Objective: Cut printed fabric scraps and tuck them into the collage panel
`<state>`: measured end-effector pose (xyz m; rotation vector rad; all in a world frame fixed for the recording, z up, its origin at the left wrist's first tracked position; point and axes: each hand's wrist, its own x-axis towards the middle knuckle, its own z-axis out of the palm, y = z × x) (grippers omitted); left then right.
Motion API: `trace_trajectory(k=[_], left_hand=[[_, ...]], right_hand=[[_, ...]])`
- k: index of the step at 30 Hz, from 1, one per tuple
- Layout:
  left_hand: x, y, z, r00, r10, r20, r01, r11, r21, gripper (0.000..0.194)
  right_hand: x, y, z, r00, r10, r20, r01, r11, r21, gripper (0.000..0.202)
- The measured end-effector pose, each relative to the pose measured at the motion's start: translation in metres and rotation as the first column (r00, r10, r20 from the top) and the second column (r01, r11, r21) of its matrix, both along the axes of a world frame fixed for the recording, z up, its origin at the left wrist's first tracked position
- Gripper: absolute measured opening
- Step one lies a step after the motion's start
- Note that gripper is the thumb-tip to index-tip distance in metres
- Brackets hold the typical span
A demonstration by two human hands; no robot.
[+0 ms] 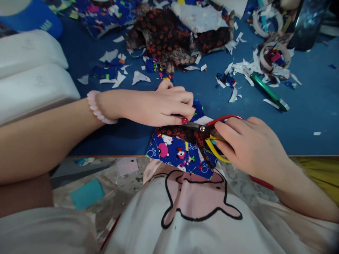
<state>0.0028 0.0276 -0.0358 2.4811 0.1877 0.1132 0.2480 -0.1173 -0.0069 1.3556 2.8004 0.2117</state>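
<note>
My right hand (246, 141) grips a pair of scissors (202, 128) with one red and one yellow handle loop. The blades point left, across a blue cartoon-print fabric piece (174, 151) with a dark red-flowered layer. This fabric hangs partly over the table's front edge. My left hand (172, 104) is closed on the fabric, fingers curled, with its thumb beside the blades. The blade tips are hidden near the left thumb, so I cannot tell how far apart they stand.
A dark flowered cloth (164, 35) lies crumpled at the back of the blue table (106, 141). White rolls (34, 77) and a blue container (39, 21) stand left. At right are scraps, tape rolls (275, 56), a green-handled tool (267, 90) and a phone (307, 24).
</note>
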Motion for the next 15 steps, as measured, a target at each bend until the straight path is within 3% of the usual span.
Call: trace_trajectory(k=[15], left_hand=[[0.0004,-0.0011,0.0008,1.000,0.020,0.016,-0.019,0.998,-0.052,0.034]], right_hand=[[-0.0088,-0.0011,0.0069,1.000,-0.010,-0.028,0.011,0.998,0.058,0.021]])
